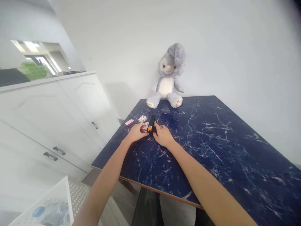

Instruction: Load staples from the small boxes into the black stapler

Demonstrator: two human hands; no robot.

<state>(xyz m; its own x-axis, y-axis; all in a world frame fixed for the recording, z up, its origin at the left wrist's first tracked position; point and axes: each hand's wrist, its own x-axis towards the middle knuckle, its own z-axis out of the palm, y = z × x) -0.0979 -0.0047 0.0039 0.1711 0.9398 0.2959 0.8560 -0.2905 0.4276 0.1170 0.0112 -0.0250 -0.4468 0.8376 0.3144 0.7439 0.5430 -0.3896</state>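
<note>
A black oblong device [151, 123] with an orange patch on its near end rests on the blue table, between my two hands. My left hand [136, 133] is closed at its left side, around a small red-and-white box [145, 126] that sits against the device; the fingers partly hide this box. From the right, my right hand [163, 135] grips the black device with bent fingers and thumb. Just beyond my left hand lie a flat red-and-white box [129, 122] and a small white box [142, 119] with dark and red marks. I cannot make out the device's exact kind.
A grey plush rabbit [166, 84] sits at the table's far edge against the white wall. The dark blue marbled table [211, 141] stretches to the right. White cabinets [70, 110] stand to the left, and a white perforated basket [68, 201] with plastic bottles is below.
</note>
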